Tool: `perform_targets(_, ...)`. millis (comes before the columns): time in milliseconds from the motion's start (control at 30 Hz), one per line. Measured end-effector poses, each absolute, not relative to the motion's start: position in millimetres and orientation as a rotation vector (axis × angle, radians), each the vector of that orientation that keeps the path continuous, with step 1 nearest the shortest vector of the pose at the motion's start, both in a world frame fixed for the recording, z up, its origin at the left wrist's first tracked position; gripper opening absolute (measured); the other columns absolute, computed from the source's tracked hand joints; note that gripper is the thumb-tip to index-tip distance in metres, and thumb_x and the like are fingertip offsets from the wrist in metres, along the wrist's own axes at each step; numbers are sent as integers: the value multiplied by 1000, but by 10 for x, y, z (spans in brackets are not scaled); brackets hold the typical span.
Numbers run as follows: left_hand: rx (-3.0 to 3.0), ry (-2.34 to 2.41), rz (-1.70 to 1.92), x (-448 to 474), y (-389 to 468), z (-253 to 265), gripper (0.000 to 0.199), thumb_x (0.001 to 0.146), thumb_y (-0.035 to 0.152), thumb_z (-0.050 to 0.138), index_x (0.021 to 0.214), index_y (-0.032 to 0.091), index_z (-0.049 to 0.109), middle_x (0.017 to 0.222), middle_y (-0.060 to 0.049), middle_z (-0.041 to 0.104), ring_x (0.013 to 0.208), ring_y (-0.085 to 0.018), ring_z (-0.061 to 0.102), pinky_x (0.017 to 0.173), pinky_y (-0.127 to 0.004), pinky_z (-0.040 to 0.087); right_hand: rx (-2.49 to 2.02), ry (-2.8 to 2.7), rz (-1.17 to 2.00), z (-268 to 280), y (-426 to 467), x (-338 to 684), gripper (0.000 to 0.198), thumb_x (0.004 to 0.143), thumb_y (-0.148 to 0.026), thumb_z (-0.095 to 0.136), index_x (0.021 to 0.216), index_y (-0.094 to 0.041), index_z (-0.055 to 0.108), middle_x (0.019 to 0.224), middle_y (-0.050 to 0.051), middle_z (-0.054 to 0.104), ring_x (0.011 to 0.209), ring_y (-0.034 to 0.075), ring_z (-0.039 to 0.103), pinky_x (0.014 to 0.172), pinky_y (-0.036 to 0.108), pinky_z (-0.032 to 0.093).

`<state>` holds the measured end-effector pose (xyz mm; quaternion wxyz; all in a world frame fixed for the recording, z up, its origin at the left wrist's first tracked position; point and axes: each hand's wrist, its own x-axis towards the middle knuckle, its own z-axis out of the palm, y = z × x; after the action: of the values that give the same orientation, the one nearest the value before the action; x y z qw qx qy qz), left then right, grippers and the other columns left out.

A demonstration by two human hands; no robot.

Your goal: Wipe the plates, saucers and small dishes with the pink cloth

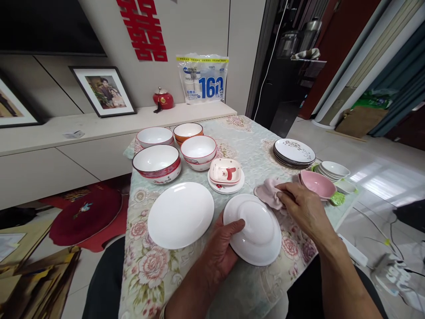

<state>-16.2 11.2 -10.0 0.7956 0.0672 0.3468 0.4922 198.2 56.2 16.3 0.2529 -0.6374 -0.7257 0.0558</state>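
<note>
My left hand (223, 248) grips a white plate (257, 235) by its left edge, thumb on top, with the plate's underside facing up. A crumpled pale pink cloth (268, 193) is pinched in my right hand (300, 206), just beyond the plate's upper right rim. To the left a large white plate (181, 215) lies on the flowered tablecloth (156, 266). Behind the held plate, a small rectangular dish with a red pattern (226, 172) rests on a stack of small white plates (226, 191). The pink bowl (318, 184) stands beyond my right hand.
Stacked bowls (156, 159) fill the table's far left. At the right stand a stack of patterned plates (295, 150) and several small white bowls (335, 169). Behind the table, a cabinet holds a red jar (163, 100), a bag of paper cups (203, 79) and a framed photo (102, 91).
</note>
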Motion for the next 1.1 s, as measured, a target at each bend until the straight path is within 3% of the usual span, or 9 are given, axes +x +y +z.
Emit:
perform_targets(100,186,698,1063,-169,112,-89,79,65,5,75,139,20,52,106,-9,75,99,-29,69,95,-43,48,-1647,-2056,349,124,565,1824,26,94,-25,49,110,-20,70,101,8,69,94,23,64,83,35,47)
perform_targets(233,209,676,1049,-177,108,-86,80,62,2,72,138,20,53,105,-9,75,99,-28,69,93,-41,48,-1619,-2115,359,67,553,1544,30,98,-26,44,107,-19,72,86,8,62,87,23,60,77,35,47)
perform_targets(467,180,736,1048,-155,104,-125,79,57,-2,71,130,24,58,95,-3,75,86,-22,69,79,-32,49,-1217,-2276,603,288,296,1133,26,99,-17,45,103,-22,70,94,5,58,84,16,56,74,30,49)
perform_targets(667,208,688,1018,-163,97,-106,82,55,1,71,133,22,56,100,-6,75,90,-25,69,85,-37,49,-1319,-2189,353,114,472,1280,25,96,-20,52,111,-25,71,104,8,62,104,25,54,89,42,47)
perform_targets(800,216,689,1018,-175,92,-88,82,54,1,69,133,20,56,103,-9,75,96,-27,68,88,-39,49,-1463,-2068,337,5,591,1375,26,97,-22,48,106,-20,72,105,11,64,101,25,58,88,42,49)
perform_targets(933,213,706,1020,-166,96,-89,75,53,0,68,125,20,61,95,-6,75,86,-23,69,79,-34,49,-1323,-2176,283,73,505,1246,26,98,-22,48,109,-21,71,109,10,66,103,25,57,91,44,45)
perform_targets(1100,146,752,1042,-139,99,-89,56,47,-4,68,99,17,67,69,2,68,64,-13,61,66,-25,44,-1035,-2398,422,165,413,1075,25,99,-21,50,99,-28,74,112,2,69,106,21,57,91,41,42)
